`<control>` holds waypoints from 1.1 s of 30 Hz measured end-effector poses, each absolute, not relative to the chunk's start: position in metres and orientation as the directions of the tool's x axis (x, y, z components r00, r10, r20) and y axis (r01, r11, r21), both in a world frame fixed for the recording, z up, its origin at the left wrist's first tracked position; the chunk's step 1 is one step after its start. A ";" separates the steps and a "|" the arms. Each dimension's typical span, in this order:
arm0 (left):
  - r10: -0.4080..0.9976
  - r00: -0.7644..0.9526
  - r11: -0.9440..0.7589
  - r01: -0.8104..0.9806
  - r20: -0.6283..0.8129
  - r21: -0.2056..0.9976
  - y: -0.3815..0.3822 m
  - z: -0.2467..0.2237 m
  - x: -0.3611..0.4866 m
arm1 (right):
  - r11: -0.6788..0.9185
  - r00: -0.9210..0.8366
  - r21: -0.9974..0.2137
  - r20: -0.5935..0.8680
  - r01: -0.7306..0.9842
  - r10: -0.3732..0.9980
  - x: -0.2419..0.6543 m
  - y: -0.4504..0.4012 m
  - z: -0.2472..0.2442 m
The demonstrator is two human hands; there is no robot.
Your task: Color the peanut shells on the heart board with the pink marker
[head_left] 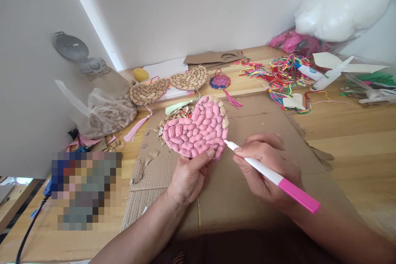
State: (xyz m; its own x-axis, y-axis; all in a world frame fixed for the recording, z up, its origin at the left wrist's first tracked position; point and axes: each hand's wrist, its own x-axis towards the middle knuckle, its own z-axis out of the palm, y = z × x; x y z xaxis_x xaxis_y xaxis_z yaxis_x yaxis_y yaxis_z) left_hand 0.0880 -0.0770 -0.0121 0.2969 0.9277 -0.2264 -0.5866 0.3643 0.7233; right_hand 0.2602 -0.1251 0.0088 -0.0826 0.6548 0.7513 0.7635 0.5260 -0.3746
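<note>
A heart covered in peanuts (198, 130) is held up over the cardboard by my left hand (190, 177), its thumb on the front at the lower edge. Most of its peanuts are pink; a strip along the upper right edge keeps the natural tan. My right hand (269, 165) grips a white marker (262, 169) with a pink end. The marker's tip meets or nearly meets the heart's lower right edge. Behind the heart lie peanut shell bits (167, 121) and a pale green tassel (179, 107).
Two tan peanut pieces (148, 90) and a small purple round piece (220, 81) lie at the back. A bag of peanuts (105, 115) stands left. Colourful threads (284, 74) and glue bottles (332, 73) lie right. Flattened cardboard (247, 198) covers the wooden table.
</note>
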 end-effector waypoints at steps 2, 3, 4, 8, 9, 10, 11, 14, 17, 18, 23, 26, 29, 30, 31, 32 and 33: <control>0.934 0.290 0.344 -0.572 -0.209 0.744 -0.078 -0.012 0.089 | 0.543 -0.103 -0.355 0.760 0.761 0.641 0.258 -0.125 0.010; 0.935 0.292 0.339 -0.563 -0.203 0.754 -0.079 -0.012 0.089 | 0.550 -0.115 -0.343 0.764 0.761 0.634 0.257 -0.125 0.010; 0.936 0.294 0.333 -0.553 -0.196 0.763 -0.080 -0.012 0.089 | 0.552 -0.124 -0.333 0.765 0.764 0.632 0.256 -0.125 0.010; 0.943 0.285 0.307 -0.533 -0.174 0.789 -0.083 -0.010 0.093 | 0.549 -0.102 -0.340 0.777 0.763 0.622 0.251 -0.124 0.007; 0.944 0.283 0.302 -0.535 -0.170 0.789 -0.084 -0.009 0.093 | 0.557 -0.097 -0.346 0.781 0.755 0.617 0.250 -0.124 0.006; 0.946 0.280 0.298 -0.539 -0.166 0.788 -0.084 -0.009 0.094 | 0.565 -0.097 -0.351 0.783 0.747 0.614 0.249 -0.123 0.005; 0.946 0.279 0.296 -0.542 -0.164 0.786 -0.084 -0.009 0.094 | 0.573 -0.097 -0.352 0.787 0.740 0.610 0.249 -0.123 0.005; 0.939 0.291 0.319 -0.538 -0.183 0.781 -0.085 -0.010 0.094 | 0.554 -0.091 -0.340 0.788 0.760 0.609 0.250 -0.124 0.006; 0.934 0.299 0.335 -0.530 -0.198 0.779 -0.084 -0.010 0.094 | 0.526 -0.082 -0.325 0.789 0.786 0.609 0.251 -0.124 0.006; 0.936 0.298 0.326 -0.535 -0.187 0.780 -0.084 -0.010 0.094 | 0.534 -0.083 -0.327 0.791 0.780 0.606 0.251 -0.124 0.006; 0.943 0.297 0.301 -0.559 -0.152 0.773 -0.085 -0.009 0.094 | 0.555 -0.089 -0.339 0.791 0.760 0.606 0.250 -0.124 0.006; 0.936 0.306 0.322 -0.552 -0.173 0.769 -0.085 -0.010 0.093 | 0.519 -0.072 -0.335 0.785 0.787 0.616 0.250 -0.124 0.008; 0.943 0.296 0.299 -0.566 -0.149 0.768 -0.085 -0.010 0.094 | 0.550 -0.080 -0.348 0.789 0.760 0.610 0.249 -0.124 0.010; 0.946 0.291 0.291 -0.568 -0.142 0.770 -0.085 -0.010 0.094 | 0.563 -0.087 -0.352 0.789 0.748 0.609 0.249 -0.124 0.010; 0.947 0.288 0.287 -0.568 -0.141 0.772 -0.085 -0.009 0.095 | 0.569 -0.091 -0.353 0.789 0.742 0.608 0.249 -0.124 0.010; 0.947 0.285 0.289 -0.562 -0.146 0.775 -0.085 -0.009 0.095 | 0.567 -0.091 -0.351 0.789 0.746 0.608 0.249 -0.124 0.009; 0.945 0.285 0.297 -0.552 -0.158 0.779 -0.085 -0.009 0.095 | 0.557 -0.089 -0.345 0.789 0.755 0.609 0.249 -0.124 0.009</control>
State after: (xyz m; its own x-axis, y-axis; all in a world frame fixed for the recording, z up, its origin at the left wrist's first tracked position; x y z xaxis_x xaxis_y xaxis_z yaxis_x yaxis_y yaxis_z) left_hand 0.0948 -0.0848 -0.0087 0.2850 0.9454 -0.1581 -0.5521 0.2968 0.7792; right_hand 0.2486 -0.1237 0.0087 -0.0885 0.6086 0.7885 0.7550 0.5574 -0.3454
